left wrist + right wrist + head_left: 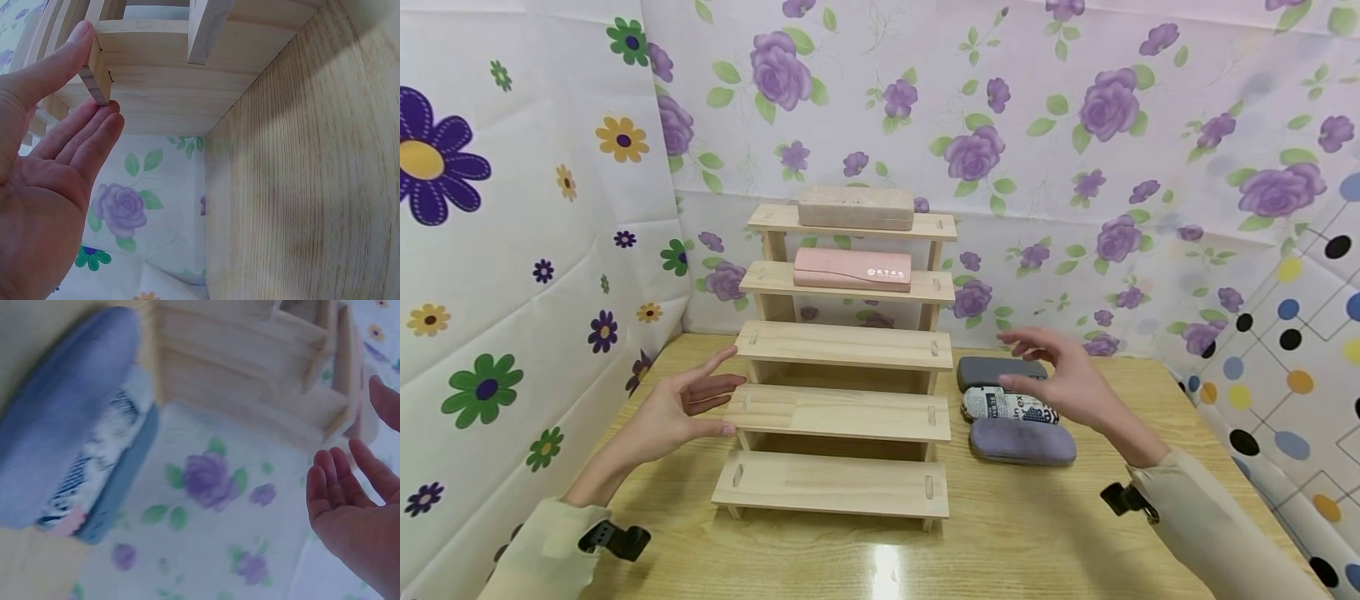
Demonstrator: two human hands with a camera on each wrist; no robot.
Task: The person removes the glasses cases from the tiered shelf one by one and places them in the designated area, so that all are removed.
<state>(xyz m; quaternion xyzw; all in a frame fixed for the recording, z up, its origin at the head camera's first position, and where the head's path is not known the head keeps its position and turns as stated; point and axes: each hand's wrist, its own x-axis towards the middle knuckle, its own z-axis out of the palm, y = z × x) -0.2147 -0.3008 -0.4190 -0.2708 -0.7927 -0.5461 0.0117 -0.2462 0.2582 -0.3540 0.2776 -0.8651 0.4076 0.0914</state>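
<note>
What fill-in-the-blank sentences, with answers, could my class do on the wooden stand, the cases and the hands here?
1. The wooden stand has ____ shelves.
2. The case on the second shelf from the top is coloured ____.
3. The printed case lies between the grey case and the ____ case.
4. The hand nearer the stand is the person's ____ one.

Missing words: five; pink; purple; left.
</note>
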